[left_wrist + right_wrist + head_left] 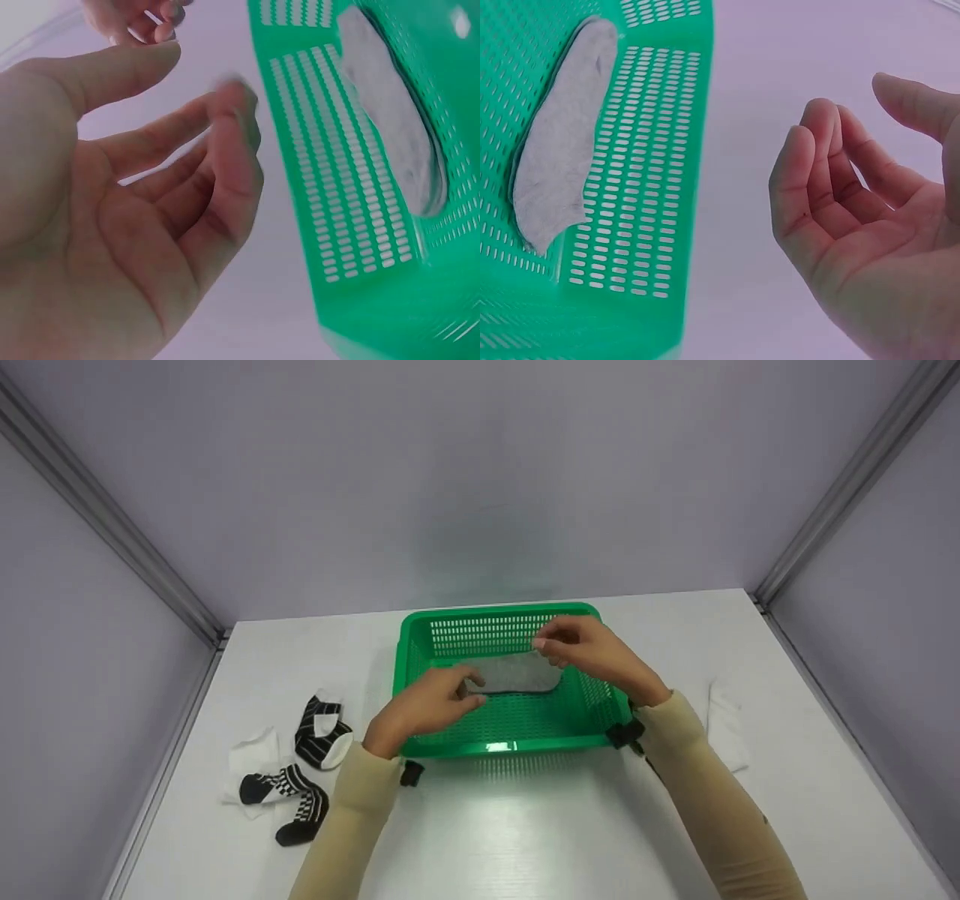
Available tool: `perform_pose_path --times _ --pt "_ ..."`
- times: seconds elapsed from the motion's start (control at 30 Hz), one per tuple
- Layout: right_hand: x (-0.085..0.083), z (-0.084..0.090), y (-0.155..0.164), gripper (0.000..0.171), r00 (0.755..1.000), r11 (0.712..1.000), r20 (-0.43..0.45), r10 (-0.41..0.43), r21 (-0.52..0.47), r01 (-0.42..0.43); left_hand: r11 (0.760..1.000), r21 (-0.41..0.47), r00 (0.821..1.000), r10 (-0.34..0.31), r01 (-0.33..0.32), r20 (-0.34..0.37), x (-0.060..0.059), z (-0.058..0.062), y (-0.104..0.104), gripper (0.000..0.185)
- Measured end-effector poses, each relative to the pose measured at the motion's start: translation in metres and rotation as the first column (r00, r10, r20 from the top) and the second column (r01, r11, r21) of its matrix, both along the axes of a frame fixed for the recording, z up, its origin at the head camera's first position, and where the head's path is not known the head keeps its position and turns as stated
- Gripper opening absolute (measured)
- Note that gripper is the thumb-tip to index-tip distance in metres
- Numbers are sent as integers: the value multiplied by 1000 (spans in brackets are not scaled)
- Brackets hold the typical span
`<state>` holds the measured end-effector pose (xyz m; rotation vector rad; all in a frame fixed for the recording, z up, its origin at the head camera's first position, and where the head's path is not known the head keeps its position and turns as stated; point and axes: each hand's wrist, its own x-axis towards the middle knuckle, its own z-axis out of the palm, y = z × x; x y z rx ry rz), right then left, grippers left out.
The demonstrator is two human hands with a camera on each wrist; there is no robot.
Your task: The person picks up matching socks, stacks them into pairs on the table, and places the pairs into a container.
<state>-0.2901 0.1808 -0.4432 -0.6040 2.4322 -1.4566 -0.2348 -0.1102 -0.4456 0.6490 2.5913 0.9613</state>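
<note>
I see both hands over the green basket [450, 746]. Left hand [427, 709] and right hand [592, 652] hang loosely curled, gripping nothing. The grey sock [514, 673] lies flat inside the basket, between and below them. Black-and-white socks [300, 769] lie well outside my left hand.

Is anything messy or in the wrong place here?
A bit. The grey sock lies flat in the green basket, but the black-and-white socks sit jumbled on the table's left, and a white cloth lies alone at right.
</note>
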Motion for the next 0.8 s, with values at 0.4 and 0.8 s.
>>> perform_pose_path --times 0.4,0.8 --pt "38 -20 34 26 1000 999 7 -28 -34 28 990 106 994 -100 94 51 47 -29 5 29" --pt "70 -51 94 45 960 957 156 -231 -143 253 945 168 911 -316 280 264 78 -74 27 37"
